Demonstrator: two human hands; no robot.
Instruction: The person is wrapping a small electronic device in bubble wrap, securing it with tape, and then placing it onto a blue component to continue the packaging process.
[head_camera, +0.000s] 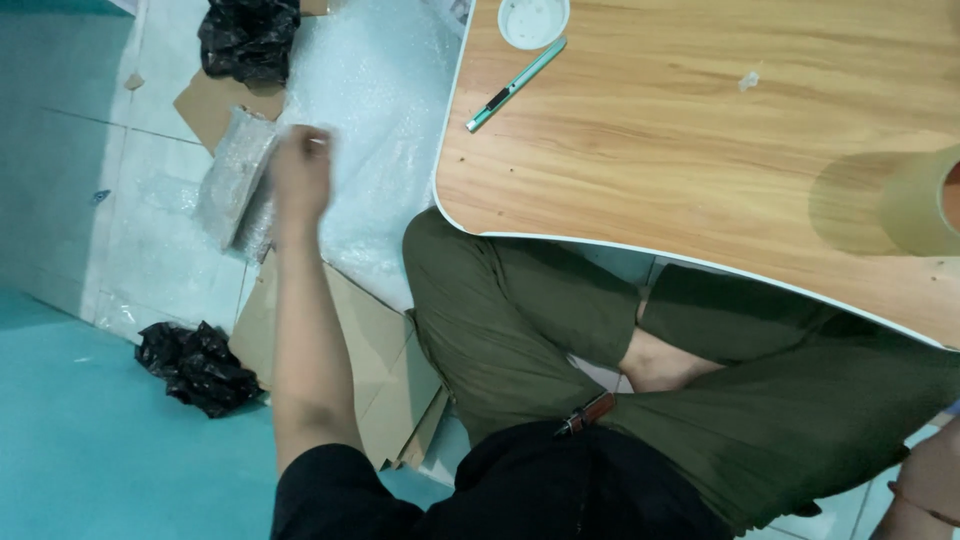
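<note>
My left hand (300, 172) is stretched out to the left over the floor and is blurred. It lies against the right edge of a parcel wrapped in bubble wrap (232, 180), which rests tilted on the floor. Whether the fingers grip the parcel is not clear. Only the back part of my right hand (928, 478) shows at the bottom right corner, with a thin band at the wrist; its fingers are out of view. I sit cross-legged in olive trousers (520, 320) beside a low table.
A wooden table with a white rim (700, 130) carries a green utility knife (515, 85), a white round dish (533, 20) and a roll of clear tape (925, 200). On the floor lie a bubble wrap sheet (375, 100), flat cardboard (375, 370) and black plastic bags (250, 40) (195, 365).
</note>
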